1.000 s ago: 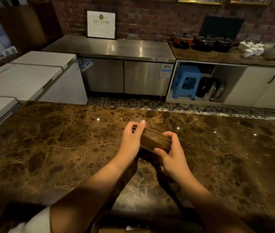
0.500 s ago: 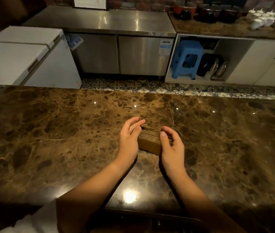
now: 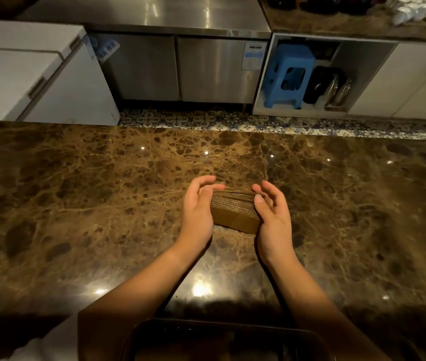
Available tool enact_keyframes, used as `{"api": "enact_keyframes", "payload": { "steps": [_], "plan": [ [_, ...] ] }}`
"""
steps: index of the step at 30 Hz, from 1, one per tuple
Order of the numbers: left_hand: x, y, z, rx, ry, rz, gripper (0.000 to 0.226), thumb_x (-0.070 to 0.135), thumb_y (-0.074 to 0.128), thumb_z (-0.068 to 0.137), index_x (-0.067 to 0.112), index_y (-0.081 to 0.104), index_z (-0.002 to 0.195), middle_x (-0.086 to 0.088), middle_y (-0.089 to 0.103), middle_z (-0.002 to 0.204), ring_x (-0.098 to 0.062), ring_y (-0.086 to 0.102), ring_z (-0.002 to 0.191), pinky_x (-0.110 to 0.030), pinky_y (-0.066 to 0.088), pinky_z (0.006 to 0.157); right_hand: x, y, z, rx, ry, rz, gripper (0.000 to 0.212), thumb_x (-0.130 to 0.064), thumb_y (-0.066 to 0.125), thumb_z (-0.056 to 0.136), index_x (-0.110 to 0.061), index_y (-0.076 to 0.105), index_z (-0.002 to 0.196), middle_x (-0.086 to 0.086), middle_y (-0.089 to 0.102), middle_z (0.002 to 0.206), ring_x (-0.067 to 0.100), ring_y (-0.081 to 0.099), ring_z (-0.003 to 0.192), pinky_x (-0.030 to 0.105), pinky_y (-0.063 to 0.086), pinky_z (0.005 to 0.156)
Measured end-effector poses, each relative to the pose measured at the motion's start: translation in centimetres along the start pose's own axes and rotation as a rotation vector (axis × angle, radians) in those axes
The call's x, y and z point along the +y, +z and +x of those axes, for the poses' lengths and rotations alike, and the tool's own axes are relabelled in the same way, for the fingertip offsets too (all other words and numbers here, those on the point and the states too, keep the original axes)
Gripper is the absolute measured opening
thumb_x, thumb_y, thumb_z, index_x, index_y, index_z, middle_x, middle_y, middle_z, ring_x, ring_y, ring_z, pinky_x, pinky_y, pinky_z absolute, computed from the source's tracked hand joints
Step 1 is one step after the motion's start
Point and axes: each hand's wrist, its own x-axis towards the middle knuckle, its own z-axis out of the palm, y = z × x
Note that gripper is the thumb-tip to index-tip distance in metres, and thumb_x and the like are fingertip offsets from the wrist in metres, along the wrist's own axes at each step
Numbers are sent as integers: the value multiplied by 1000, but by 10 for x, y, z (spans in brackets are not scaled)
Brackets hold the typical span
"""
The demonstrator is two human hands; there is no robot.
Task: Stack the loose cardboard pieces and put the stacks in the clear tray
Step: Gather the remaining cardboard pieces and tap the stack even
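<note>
Here the marbled brown bench (image 3: pixel 81 194) fills the view, a clear tray (image 3: pixel 318 340) at its 6 o'clock edge. At centre stands a stack of cardboard pieces (image 3: pixel 235 211), left hand (image 3: pixel 197 208) at 9 o'clock, right hand (image 3: pixel 271 216) at 3 o'clock, each grip curled against its ends.

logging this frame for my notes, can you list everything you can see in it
cardboard stack: one, brown, on the counter between both hands
counter: one, brown marble, across the middle
tray: one, clear with a dark rim, bottom edge
stool: one, blue, in the open shelf
freezers: white, far left
steel cabinet: one, silver, behind
white cups: several, top right
left hand: holds the stack's left end
right hand: fingers hold the right end
</note>
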Motion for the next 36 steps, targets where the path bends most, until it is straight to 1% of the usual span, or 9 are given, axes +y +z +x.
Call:
{"api": "enact_keyframes", "payload": {
  "steps": [7, 12, 19, 22, 26, 29, 31, 33, 36],
  "plan": [
    [-1, -3, 0, -9, 33, 97, 30, 2, 41, 99, 10, 62, 79, 5, 61, 77, -2, 55, 73, -17, 43, 68, -4, -8, -1, 21, 31, 21, 29, 3, 58, 92, -20, 62, 109, 2, 68, 113, 10, 65, 95, 32, 51, 90],
    [1, -2, -1, -9, 22, 69, 25, 11, 42, 92, 0, 60, 79, 0, 58, 74, -4, 53, 71, -18, 42, 64, -8, -13, 0, 9, 34, 19, 25, 5, 56, 93, -15, 65, 105, -7, 75, 86, 8, 68, 82, 25, 55, 76],
    [3, -3, -2, -5, -1, 67, 33, 7, 35, 104, 6, 58, 80, 2, 55, 76, 1, 51, 68, -14, 40, 63, -14, -28, 3, -6, 78, 38, 23, 6, 53, 95, -12, 65, 104, -6, 76, 88, 10, 70, 84, 24, 58, 77],
    [3, -3, -1, -10, 5, 96, 33, 7, 35, 104, 6, 58, 81, 1, 56, 78, 0, 52, 69, -15, 41, 64, -14, -33, 3, -21, 70, -6, 22, 4, 55, 95, -14, 66, 104, -3, 75, 92, 16, 69, 89, 28, 57, 80],
    [1, -3, 0, -1, -6, 139, 29, 10, 38, 104, 11, 60, 84, 4, 57, 78, 1, 52, 68, -18, 42, 64, -13, -42, 1, 30, -16, -179, 27, 1, 50, 99, -20, 65, 105, -1, 73, 103, 19, 68, 104, 40, 54, 91],
    [-1, -4, 1, -8, 25, 226, 28, 11, 41, 103, 17, 61, 85, 5, 58, 81, -2, 53, 74, -20, 41, 69, -13, -50, -4, 22, -126, -454, 38, 9, 46, 95, -22, 64, 105, 2, 70, 106, 18, 66, 103, 43, 53, 95],
    [-1, -5, 1, -12, 29, 238, 27, 11, 42, 102, 17, 62, 84, 5, 59, 80, -4, 53, 75, -21, 41, 69, -12, -51, -9, -17, -157, -498, 37, 5, 46, 90, -21, 66, 106, 6, 70, 106, 25, 65, 103, 45, 52, 92],
    [0, -4, 0, -10, 29, 236, 28, 11, 42, 102, 17, 62, 83, 4, 59, 79, -6, 52, 73, -23, 41, 67, -18, -47, -14, -43, -147, -404, 33, -8, 51, 85, -24, 65, 110, 3, 70, 105, 20, 66, 99, 40, 53, 84],
    [2, -3, -1, -13, 30, 241, 28, 9, 42, 102, 15, 61, 82, 0, 58, 77, -6, 51, 71, -22, 40, 65, -34, -40, -14, -59, -269, -472, 35, -26, 71, 87, -31, 57, 118, -11, 64, 107, -1, 64, 94, 19, 55, 78]
  ]
}}
